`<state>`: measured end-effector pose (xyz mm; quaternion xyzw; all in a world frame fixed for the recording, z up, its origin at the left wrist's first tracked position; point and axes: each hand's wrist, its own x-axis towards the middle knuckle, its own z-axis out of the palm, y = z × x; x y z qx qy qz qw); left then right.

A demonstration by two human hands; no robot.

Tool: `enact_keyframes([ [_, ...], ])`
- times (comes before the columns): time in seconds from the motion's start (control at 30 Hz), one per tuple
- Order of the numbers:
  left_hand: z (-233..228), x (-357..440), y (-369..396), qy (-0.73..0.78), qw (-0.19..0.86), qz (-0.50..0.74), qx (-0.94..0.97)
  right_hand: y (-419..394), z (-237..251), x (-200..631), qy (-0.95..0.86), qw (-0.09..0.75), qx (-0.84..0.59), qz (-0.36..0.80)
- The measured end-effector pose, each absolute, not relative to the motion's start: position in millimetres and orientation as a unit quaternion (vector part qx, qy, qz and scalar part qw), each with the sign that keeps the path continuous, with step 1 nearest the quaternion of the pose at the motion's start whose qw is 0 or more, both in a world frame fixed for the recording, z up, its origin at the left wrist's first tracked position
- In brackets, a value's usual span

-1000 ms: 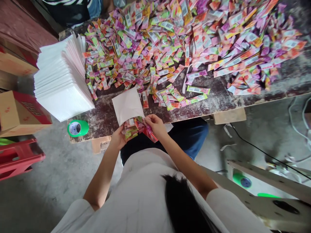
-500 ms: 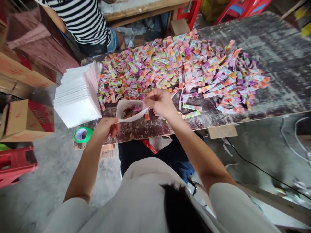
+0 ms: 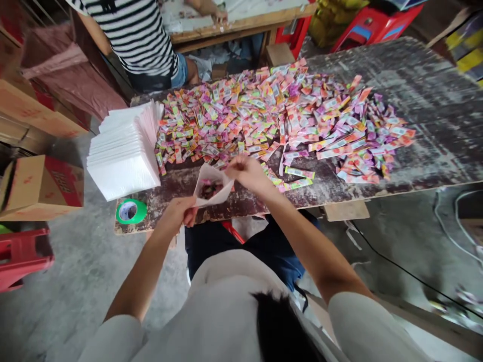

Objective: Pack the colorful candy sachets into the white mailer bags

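White bag [image 3: 213, 188]: pinched open by left hand [image 3: 180, 211] and right hand [image 3: 245, 171]
Far side: sachets [image 3: 279, 115] heaped; bag stack [image 3: 123, 151] left; green tape [image 3: 130, 211] near
Writing: unreadable

Head-worn view, steeply down over table [image 3: 433, 100]

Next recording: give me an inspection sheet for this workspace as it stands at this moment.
Surface: worn dark table, paint scuffed.
Job's things: white bag held open, sachets inside; heap of colourful sachets; stack of white bags at the table's left end.
Clutter: green tape roll at the near left corner.
Hands: left hand pinches the bag's near edge; right hand pinches its far edge.
Cables: black cable on the floor, right.
Surroundings: cardboard box, red stool, person in striped shirt at another table.
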<state>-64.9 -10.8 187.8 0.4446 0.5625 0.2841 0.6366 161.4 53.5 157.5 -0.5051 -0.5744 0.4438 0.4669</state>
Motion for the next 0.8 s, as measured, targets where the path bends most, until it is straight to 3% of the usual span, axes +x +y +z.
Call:
enact_keyframes([
  [0.1, 198.7, -72.5, -23.0, 0.513, 0.616, 0.306, 0.513, 52.2, 169.4, 162.3, -0.615, 0.468, -0.473, 0.423],
  [0.27, 183.7, -106.9, -11.9, 0.439, 0.654, 0.119, 0.605, 49.2, 154.1, 156.2, -0.648, 0.403, -0.501, 0.409],
  [0.37, 153.8, -130.5, 16.8, 0.511, 0.557, 0.275, 0.594, 44.9, 148.1, 159.3, -0.689, 0.384, -0.470, 0.397],
  [0.47, 138.0, -129.6, 47.9, 0.492, 0.472, 0.428, 0.593, 42.3, 179.8, 165.3, -0.793, 0.326, -0.350, 0.378],
  [0.57, 141.3, -100.0, 66.2, 0.353, 0.511, 0.387, 0.682, 45.8, 231.3, 166.0, -0.867, 0.250, -0.267, 0.339],
  [0.67, 140.6, -64.3, 67.4, 0.276, 0.553, 0.325, 0.716, 59.1, 260.1, 165.0, -0.889, 0.222, -0.270, 0.296],
  [0.73, 128.4, -49.2, 62.1, 0.314, 0.548, 0.353, 0.690, 70.1, 251.7, 170.9, -0.868, 0.252, -0.288, 0.318],
  [0.8, 108.8, -44.4, 55.0, 0.387, 0.522, 0.411, 0.640, 74.2, 222.2, 185.4, -0.806, 0.335, -0.328, 0.362],
])
